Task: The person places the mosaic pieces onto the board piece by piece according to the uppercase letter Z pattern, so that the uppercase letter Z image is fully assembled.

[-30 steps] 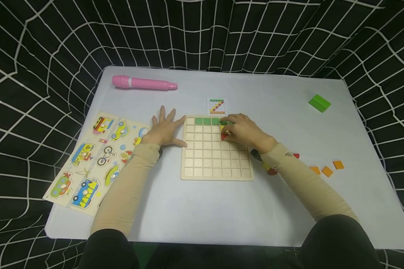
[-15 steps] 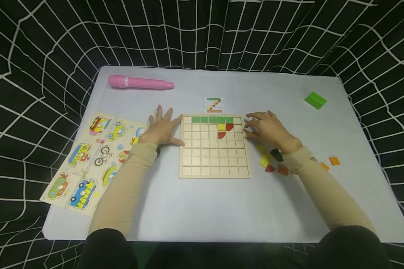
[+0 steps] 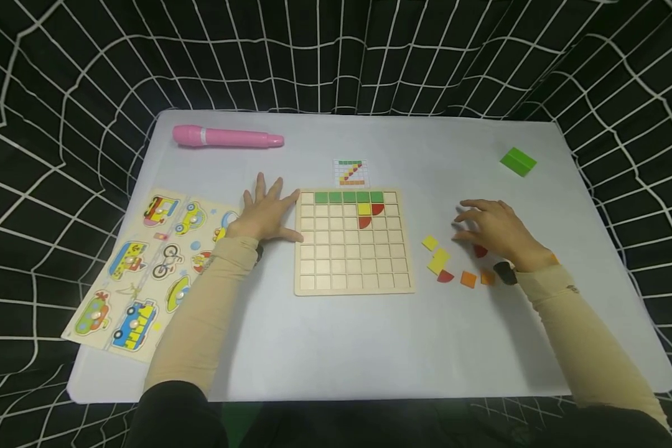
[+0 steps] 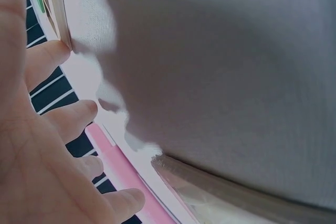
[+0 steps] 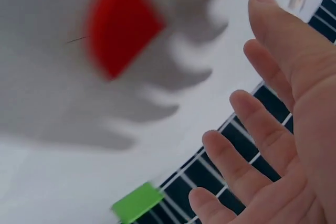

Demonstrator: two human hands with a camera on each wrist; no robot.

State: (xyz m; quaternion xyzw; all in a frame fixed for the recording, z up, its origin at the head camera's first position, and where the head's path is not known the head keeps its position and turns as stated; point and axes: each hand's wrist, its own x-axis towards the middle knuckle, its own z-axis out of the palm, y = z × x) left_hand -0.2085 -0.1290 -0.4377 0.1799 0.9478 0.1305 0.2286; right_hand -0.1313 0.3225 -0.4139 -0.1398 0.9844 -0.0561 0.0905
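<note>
A wooden grid board (image 3: 338, 266) lies mid-table, with a row of green squares (image 3: 350, 197), a yellow square (image 3: 364, 209) and two red quarter-circles near its top. My left hand (image 3: 264, 214) has its fingers spread, with thumb and index fingertip touching the board's left edge. To the right, my right hand (image 3: 495, 229) hovers with loosely bent fingers and nothing held. Partly under it lies a red quarter-circle piece (image 5: 123, 27). Nearby are yellow pieces (image 3: 438, 261), another red quarter-circle (image 3: 445, 276) and orange squares (image 3: 468, 279).
Behind the board lies a small pattern card (image 3: 351, 173). A pink microphone-shaped object (image 3: 226, 137) is at the back left. A vehicle puzzle board (image 3: 148, 289) lies under the left forearm. Green pieces (image 3: 518, 162) sit at the back right. Black netting surrounds the table.
The right hand has left the board's upper right and moved right, above the loose pieces. The red and yellow pieces it covered now show on the board. The left hand stays put.
</note>
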